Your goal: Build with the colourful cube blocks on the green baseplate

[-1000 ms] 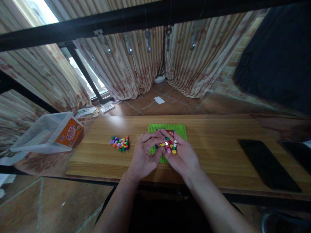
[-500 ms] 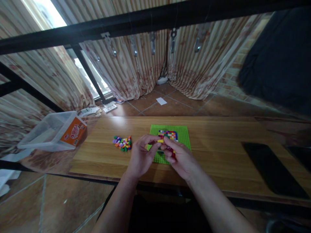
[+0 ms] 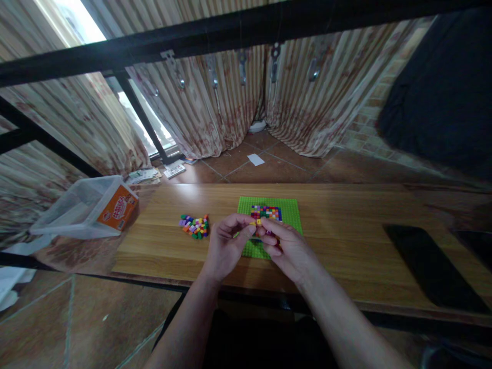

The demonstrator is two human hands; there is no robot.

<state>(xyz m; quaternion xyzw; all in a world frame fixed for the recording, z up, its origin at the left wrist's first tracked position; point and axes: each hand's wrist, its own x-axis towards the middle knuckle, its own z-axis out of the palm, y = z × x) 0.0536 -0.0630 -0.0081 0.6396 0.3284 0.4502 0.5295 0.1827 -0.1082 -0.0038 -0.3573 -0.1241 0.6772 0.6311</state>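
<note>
Over the green studded baseplate (image 3: pixel 290 210), my two hands meet at their fingertips. A small yellow toy brick (image 3: pixel 259 222) is pinched by my right hand (image 3: pixel 287 248). My left hand (image 3: pixel 227 245) is closed at the thumb and forefinger on a bit of yellow right beside it; whether this is a second brick I cannot tell. Something dark red shows under the curled fingers of my right hand. Behind the fingers, a block of many-coloured bricks (image 3: pixel 269 211) sits on the baseplate, its near part hidden by my hands. Left of my left hand lies a pile of loose coloured bricks (image 3: pixel 195 226).
The wooden table (image 3: pixel 338 215) carries a dark flat slab (image 3: pixel 430 264) at the right. A clear plastic bin (image 3: pixel 80 205) with an orange label stands beyond the table's left end. A black metal bar (image 3: pixel 230 33) with hooks crosses above, before striped curtains (image 3: pixel 230 107).
The yellow piece between my fingertips has turned, and its yellow now shows in two spots. My hands stay over the baseplate in nearly the same place.
</note>
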